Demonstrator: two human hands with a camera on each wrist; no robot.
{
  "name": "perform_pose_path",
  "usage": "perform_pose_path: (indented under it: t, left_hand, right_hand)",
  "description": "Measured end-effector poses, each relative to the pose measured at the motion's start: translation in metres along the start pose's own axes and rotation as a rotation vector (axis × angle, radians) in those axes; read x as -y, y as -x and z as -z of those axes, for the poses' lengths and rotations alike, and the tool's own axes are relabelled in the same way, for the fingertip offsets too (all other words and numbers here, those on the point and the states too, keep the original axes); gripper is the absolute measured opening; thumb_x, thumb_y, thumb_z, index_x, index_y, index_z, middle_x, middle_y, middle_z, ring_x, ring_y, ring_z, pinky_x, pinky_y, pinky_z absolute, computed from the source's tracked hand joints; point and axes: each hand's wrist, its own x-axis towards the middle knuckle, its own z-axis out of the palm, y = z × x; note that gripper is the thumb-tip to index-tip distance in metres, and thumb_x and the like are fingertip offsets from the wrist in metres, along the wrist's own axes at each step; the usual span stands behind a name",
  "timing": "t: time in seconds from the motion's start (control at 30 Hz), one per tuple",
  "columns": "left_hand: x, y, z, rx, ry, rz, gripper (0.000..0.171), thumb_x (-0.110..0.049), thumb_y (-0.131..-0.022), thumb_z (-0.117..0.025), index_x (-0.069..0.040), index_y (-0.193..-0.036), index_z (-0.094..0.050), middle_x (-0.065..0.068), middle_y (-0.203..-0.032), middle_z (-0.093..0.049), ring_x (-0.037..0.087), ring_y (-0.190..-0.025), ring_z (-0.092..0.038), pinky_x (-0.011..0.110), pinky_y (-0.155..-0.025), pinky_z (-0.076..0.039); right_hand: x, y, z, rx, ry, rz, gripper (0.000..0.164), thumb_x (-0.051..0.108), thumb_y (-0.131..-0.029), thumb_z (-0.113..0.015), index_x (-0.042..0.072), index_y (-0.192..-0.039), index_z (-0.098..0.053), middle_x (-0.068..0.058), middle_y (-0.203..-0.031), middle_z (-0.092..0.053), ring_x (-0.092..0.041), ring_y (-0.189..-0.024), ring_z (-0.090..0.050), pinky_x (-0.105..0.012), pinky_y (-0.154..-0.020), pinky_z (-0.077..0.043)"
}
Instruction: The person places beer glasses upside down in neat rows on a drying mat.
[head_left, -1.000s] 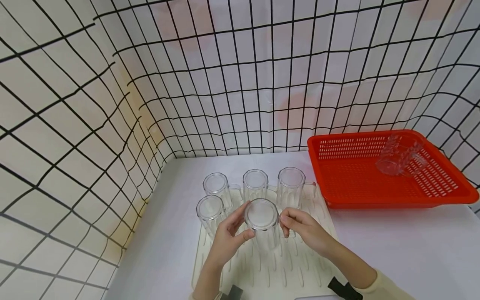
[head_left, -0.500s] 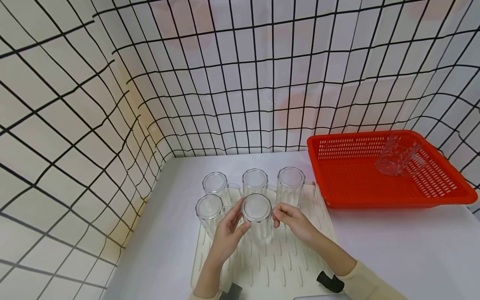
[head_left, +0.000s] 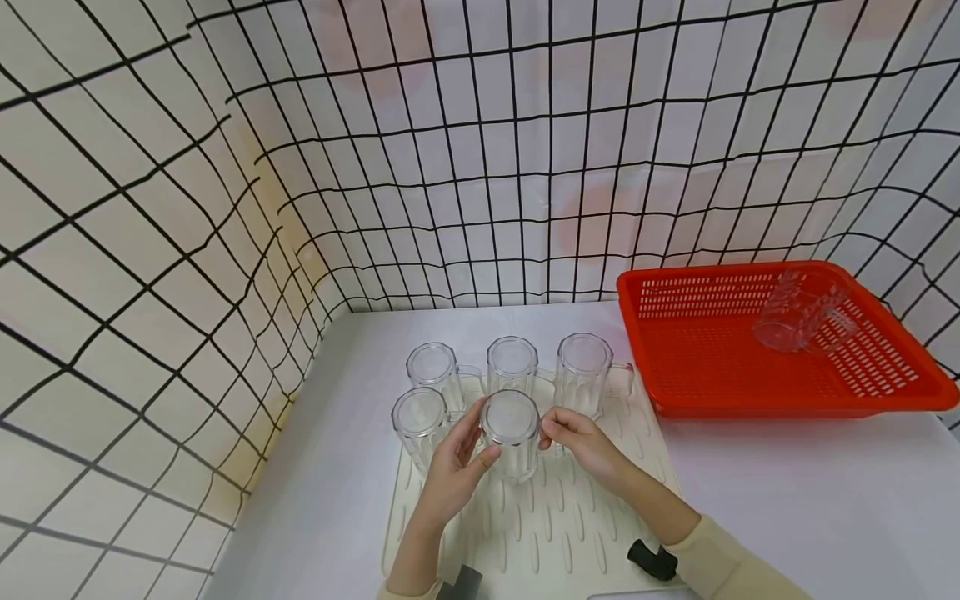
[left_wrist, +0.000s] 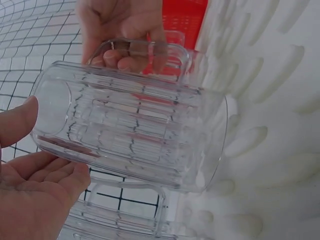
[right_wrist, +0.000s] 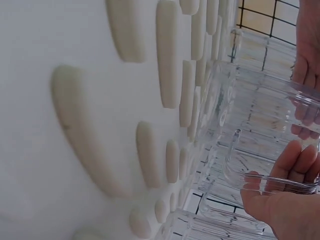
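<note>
Between both hands, a clear glass mug (head_left: 516, 457) is upside down over the pale ridged mat (head_left: 555, 542), base up. My left hand (head_left: 452, 479) grips it near the base, thumb on the near side and fingers on the far left. On the other side, my right hand (head_left: 588, 447) holds the handle, its fingers curled through the loop in the left wrist view. The mug's rim (left_wrist: 225, 135) is down by the mat; whether it touches all round I cannot tell. Left of it stands an inverted mug (head_left: 420, 417), with more inverted mugs (head_left: 512, 358) in a row behind.
A red perforated basket (head_left: 757, 410) is at the right, with one glass mug (head_left: 795, 312) lying inside it. Black wire grid (head_left: 547, 167) walls rise behind and on the left. The white tabletop (head_left: 787, 500) extends around the mat.
Both hands have carried the mug left and slightly away from me, and it has come down closer to the mat. Most of this took place before the last half second. The other mugs stay put.
</note>
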Motion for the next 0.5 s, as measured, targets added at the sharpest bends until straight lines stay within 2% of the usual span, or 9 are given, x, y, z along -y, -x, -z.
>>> perform_pose_path:
  t: [0.23,0.5]
  left_hand:
    - [-0.0003,0.0003,-0.0022,-0.013,0.021,0.028,0.063,0.002,-0.092,-0.062,0.01,-0.146,-0.032,0.024,-0.153,-0.03,0.034,-0.142,-0.026,0.027,-0.113,-0.024]
    - [-0.0004,-0.0022,-0.0038,-0.022,0.044,0.009,0.065,0.003,-0.092,-0.062,0.011,-0.147,-0.028,0.025,-0.154,-0.028,0.033,-0.143,-0.024,0.025,-0.112,-0.024]
  right_hand:
    - [-0.0025,-0.0008,0.0006,-0.012,0.026,-0.028,0.028,0.012,-0.105,-0.042,-0.011,-0.093,-0.053,-0.008,-0.089,-0.057,-0.016,-0.089,-0.057,-0.044,-0.09,-0.04]
    - [-0.001,-0.0023,0.0029,-0.022,0.034,-0.064,0.028,0.013,-0.105,-0.042,-0.012,-0.096,-0.051,-0.013,-0.091,-0.057,-0.021,-0.094,-0.053,-0.047,-0.092,-0.035]
